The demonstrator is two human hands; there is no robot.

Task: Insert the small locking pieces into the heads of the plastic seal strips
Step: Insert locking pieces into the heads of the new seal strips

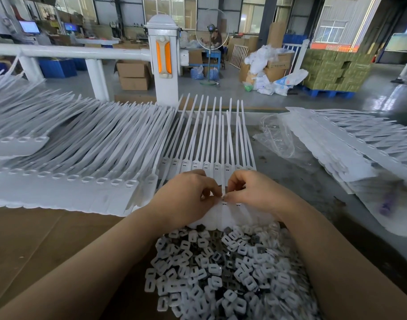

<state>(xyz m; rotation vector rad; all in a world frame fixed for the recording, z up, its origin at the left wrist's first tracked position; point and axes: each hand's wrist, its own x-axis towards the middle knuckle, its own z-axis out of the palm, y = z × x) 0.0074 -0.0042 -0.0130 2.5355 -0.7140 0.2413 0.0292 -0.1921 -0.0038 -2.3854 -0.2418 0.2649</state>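
Observation:
A row of joined white seal strips (230, 211) lies in front of me, its long tails pointing away. My left hand (186, 197) and my right hand (251, 192) meet over the heads of this row, fingers curled and pinching at one head near the middle. Whatever sits between the fingertips is hidden. A heap of small white and grey locking pieces (221, 269) fills the space between my forearms. Behind my hands lies another row of strips (204, 165) with slotted heads.
A big stack of white strips (70, 158) covers the left of the bench, on brown cardboard (36, 239). More strips (359, 146) and a clear plastic bag (278, 139) lie right. A white railing post (164, 61) stands behind the bench.

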